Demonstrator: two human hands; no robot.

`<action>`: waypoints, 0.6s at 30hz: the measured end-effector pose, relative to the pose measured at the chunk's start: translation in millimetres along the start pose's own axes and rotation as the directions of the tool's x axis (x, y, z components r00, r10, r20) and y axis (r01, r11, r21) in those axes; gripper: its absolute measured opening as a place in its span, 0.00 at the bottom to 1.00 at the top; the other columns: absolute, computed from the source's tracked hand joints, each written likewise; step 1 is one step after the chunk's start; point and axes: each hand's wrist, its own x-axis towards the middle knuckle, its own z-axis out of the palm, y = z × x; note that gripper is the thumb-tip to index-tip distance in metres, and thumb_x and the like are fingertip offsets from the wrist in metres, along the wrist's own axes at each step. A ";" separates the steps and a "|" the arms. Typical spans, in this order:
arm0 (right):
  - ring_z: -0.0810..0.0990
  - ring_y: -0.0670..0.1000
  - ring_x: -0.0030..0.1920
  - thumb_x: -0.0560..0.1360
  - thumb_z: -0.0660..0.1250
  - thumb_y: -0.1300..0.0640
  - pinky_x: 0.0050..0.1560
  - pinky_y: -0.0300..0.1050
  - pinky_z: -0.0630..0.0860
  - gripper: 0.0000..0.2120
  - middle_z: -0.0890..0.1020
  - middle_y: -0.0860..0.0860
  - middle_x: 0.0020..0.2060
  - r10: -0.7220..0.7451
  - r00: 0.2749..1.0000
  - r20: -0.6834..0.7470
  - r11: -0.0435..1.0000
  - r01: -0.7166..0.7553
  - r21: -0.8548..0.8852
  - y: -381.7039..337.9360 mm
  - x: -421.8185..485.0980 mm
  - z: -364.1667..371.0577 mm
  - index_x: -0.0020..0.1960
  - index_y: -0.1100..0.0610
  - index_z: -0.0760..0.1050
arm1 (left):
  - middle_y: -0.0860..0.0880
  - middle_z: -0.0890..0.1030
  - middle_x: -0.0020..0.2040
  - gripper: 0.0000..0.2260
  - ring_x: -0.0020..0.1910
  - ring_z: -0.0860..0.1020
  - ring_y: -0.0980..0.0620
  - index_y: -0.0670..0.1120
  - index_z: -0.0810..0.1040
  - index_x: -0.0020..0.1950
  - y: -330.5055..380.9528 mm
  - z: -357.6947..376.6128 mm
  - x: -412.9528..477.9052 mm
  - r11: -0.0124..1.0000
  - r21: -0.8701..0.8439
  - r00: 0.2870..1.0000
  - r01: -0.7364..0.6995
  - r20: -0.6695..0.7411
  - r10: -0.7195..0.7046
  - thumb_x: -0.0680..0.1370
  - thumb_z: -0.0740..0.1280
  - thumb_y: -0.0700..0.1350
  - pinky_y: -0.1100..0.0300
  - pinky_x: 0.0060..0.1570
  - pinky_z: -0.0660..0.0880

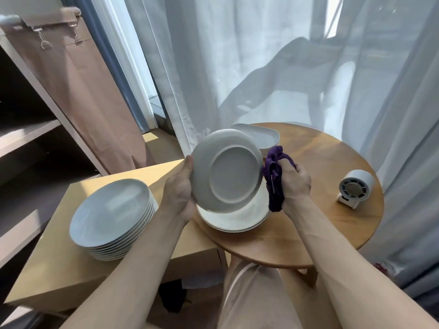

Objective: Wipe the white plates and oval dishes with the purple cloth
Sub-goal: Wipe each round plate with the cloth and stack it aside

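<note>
Forearms are filling the lower view, both hands working over the near-left side of the round table (320, 160). Left hand (179, 189) is gripping the white plate (226, 176) by its left rim, thumb on the edge, fingers hidden behind. Right hand (295, 182) is holding the purple cloth (275, 180) bunched, fingers curled tight around it, cloth touching the plate's right rim. Plate is standing tilted on edge above a short plate stack (237, 220) on the table, foot ring facing the camera, eating face pointing away toward the curtain (237, 67); round, so no long axis. Oval dishes (266, 136) are sitting at the table's far-left edge, mostly hidden, long axis hard to tell. Taller plate stack (111, 210) is waiting off the table's left, on a low wooden surface (59, 276). Judgement: underside wipe is in hand. Doing it well likely means spreading the cloth flatter, sweeping round foot ring and rim, turning the plate in a firm left grip, not knocking the stack below.
</note>
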 end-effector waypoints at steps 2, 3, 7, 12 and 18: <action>0.80 0.60 0.36 0.70 0.70 0.58 0.34 0.55 0.80 0.12 0.81 0.56 0.34 -0.004 1.000 0.011 0.999 0.004 -0.035 2.5 1.5 -0.1 0.52 0.60 0.79 | 0.47 0.86 0.58 0.17 0.58 0.84 0.47 0.46 0.81 0.63 -8.0 -5.6 2.2 0.993 -0.091 0.996 0.079 -0.029 -0.082 0.83 0.64 0.55 0.45 0.58 0.80; 0.80 0.60 0.37 0.68 0.70 0.57 0.39 0.60 0.82 0.13 0.81 0.56 0.35 -0.005 1.000 0.016 0.999 0.006 -0.052 3.2 2.0 0.2 0.52 0.60 0.79 | 0.47 0.86 0.57 0.16 0.56 0.85 0.47 0.47 0.81 0.62 -12.6 -8.0 3.4 0.985 -0.126 0.992 0.115 -0.029 -0.120 0.83 0.63 0.56 0.46 0.54 0.82; 0.82 0.57 0.35 0.64 0.71 0.53 0.42 0.56 0.85 0.18 0.83 0.54 0.37 -0.028 0.999 0.024 0.991 0.031 -0.127 6.3 2.0 1.9 0.52 0.58 0.80 | 0.48 0.87 0.48 0.18 0.43 0.86 0.51 0.47 0.80 0.64 -29.6 -16.0 6.0 0.948 -0.234 0.972 0.216 -0.046 -0.232 0.86 0.58 0.56 0.57 0.35 0.82; 0.87 0.62 0.46 0.62 0.70 0.48 0.47 0.58 0.84 0.19 0.86 0.57 0.46 -0.094 0.993 0.072 0.927 0.114 -0.358 9.5 -1.4 2.4 0.51 0.52 0.80 | 0.44 0.82 0.65 0.20 0.63 0.81 0.44 0.45 0.77 0.71 -38.4 -14.4 15.0 0.943 -0.238 0.963 0.233 -0.078 -0.258 0.85 0.60 0.54 0.49 0.54 0.79; 0.82 0.45 0.48 0.64 0.69 0.45 0.53 0.48 0.81 0.18 0.83 0.46 0.49 -0.245 0.934 0.261 0.711 0.356 -0.606 12.4 -19.0 6.1 0.53 0.45 0.78 | 0.41 0.83 0.63 0.23 0.62 0.81 0.40 0.43 0.74 0.72 -41.6 -25.2 26.3 0.946 -0.199 0.958 0.256 -0.082 -0.276 0.86 0.56 0.58 0.45 0.62 0.78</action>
